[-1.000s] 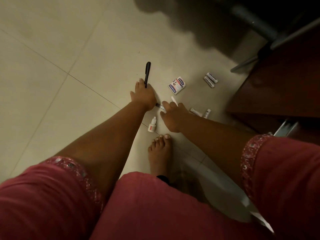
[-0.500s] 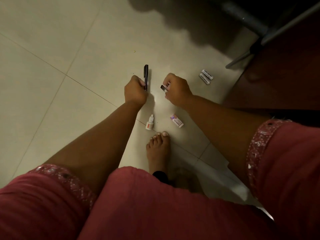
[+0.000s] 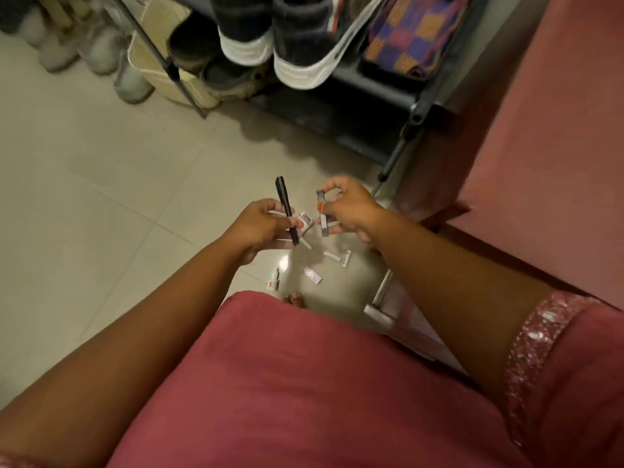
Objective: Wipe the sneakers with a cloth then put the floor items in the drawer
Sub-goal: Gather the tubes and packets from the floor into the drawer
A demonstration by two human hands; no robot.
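My left hand (image 3: pixel 260 226) grips black pen (image 3: pixel 286 211) and small box (image 3: pixel 305 223). My right hand (image 3: pixel 349 209) pinches razors (image 3: pixel 322 214). Another razor (image 3: pixel 339 257), dropper bottle (image 3: pixel 274 281), small tube (image 3: pixel 313 275) lie on floor (image 3: pixel 101 197) below. Sneakers (image 3: pixel 300 45) on rack.

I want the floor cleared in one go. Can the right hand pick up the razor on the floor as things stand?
Probably not yet: the right hand already grips a grey stick-like item, its fingers full. The razor lies uncovered on the tiles just beneath.

Dim rm: beige tile floor (image 3: pixel 101 184), black metal rack (image 3: pixel 410 106) w/ patterned cloth (image 3: pixel 415 32).
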